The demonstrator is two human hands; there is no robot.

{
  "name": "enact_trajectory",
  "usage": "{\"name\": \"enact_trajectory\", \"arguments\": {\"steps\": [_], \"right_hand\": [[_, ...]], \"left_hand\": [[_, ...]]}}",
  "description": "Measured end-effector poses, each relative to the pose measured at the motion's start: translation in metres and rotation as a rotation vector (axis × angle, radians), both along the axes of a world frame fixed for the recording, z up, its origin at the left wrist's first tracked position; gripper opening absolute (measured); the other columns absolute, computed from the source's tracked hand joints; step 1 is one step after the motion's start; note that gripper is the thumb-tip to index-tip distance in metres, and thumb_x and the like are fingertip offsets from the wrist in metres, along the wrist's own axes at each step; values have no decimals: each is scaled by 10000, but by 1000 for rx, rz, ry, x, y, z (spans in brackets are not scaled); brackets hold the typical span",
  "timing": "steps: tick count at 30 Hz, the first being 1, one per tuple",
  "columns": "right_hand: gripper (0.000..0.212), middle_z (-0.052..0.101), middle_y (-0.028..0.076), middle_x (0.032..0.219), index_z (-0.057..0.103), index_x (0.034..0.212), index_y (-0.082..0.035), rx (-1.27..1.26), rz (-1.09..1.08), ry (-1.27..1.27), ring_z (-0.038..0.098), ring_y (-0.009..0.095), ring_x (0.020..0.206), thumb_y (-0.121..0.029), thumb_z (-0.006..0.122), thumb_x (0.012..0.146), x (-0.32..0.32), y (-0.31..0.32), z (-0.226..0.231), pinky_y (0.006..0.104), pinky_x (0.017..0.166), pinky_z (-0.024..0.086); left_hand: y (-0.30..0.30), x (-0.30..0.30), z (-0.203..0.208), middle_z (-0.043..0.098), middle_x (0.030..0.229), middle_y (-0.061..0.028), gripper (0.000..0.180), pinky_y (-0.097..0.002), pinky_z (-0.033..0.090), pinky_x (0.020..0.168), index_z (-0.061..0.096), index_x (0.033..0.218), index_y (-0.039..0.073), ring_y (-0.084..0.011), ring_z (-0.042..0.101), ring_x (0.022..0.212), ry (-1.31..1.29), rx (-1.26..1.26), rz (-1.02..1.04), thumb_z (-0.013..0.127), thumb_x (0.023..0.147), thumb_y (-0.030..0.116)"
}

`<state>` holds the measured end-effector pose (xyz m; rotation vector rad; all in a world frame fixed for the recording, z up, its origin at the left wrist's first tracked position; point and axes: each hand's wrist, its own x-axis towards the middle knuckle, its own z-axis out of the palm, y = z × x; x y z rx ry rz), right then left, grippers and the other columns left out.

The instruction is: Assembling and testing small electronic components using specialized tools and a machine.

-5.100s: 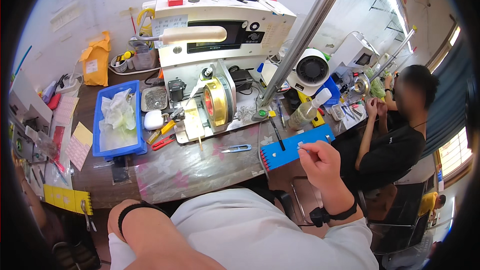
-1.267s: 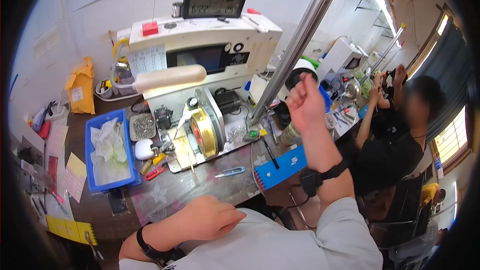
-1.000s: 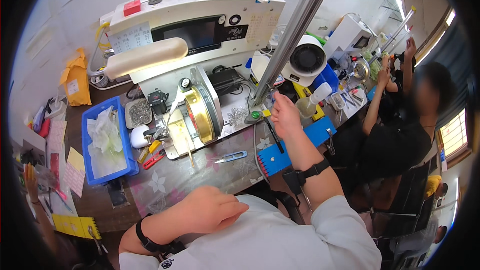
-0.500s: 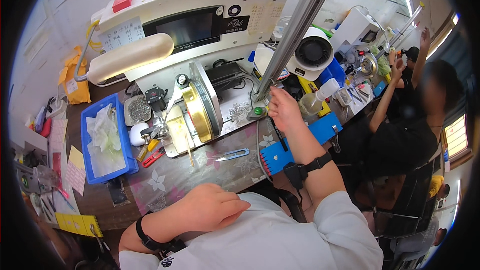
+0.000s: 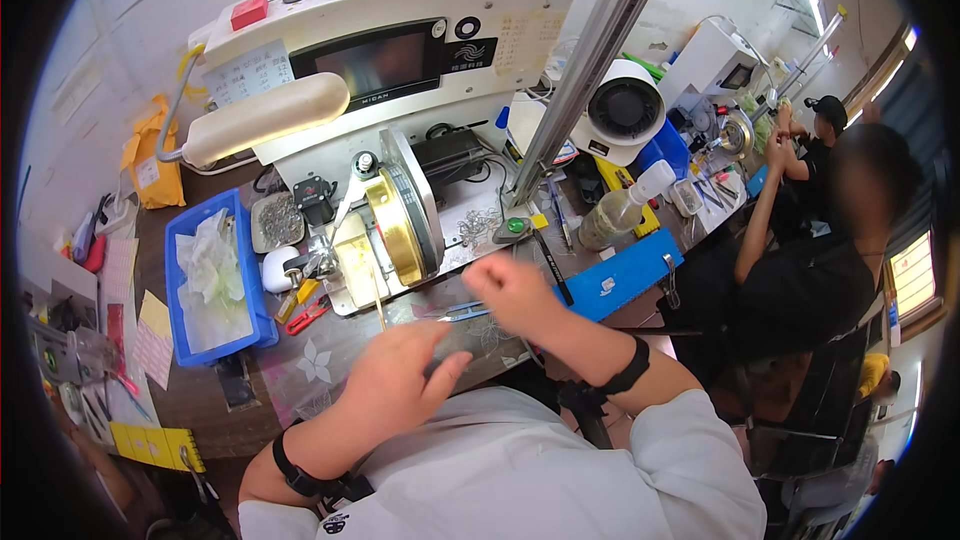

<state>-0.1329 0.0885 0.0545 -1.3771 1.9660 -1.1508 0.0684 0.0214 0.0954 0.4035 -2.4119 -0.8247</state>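
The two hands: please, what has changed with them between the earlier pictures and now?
Compared with half a second ago, the right hand has moved left and toward the shirt, away from the metal post. The left hand has moved forward and opened. I cannot tell if the right hand holds anything. The blue tray and bottle stayed.

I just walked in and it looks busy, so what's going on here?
A person in a white shirt has both hands by a workbench, before a machine with a gold wheel. The left hand is open, near some blue snips. The right hand is curled; whether it holds anything tiny can't be seen. Another person is at the right.
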Motion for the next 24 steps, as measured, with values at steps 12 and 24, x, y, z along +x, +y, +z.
{"name": "enact_trajectory", "arguments": {"steps": [12,24], "right_hand": [[158,577,30,696,606,731,-103,-428,299,499,556,268,660,-202,729,749,-1,16,25,395,616,423],[157,533,-60,726,596,999,-27,-336,-49,-602,498,43,638,-172,578,942,-33,-42,6,221,538,383]], "left_hand": [[-15,2,-12,573,708,-42,166,-287,441,581,604,981,48,-146,530,627,-195,658,20,548,949,201],[-93,83,26,562,698,-88,114,-323,427,579,614,915,24,-200,508,601,238,378,727,580,902,132]]}}
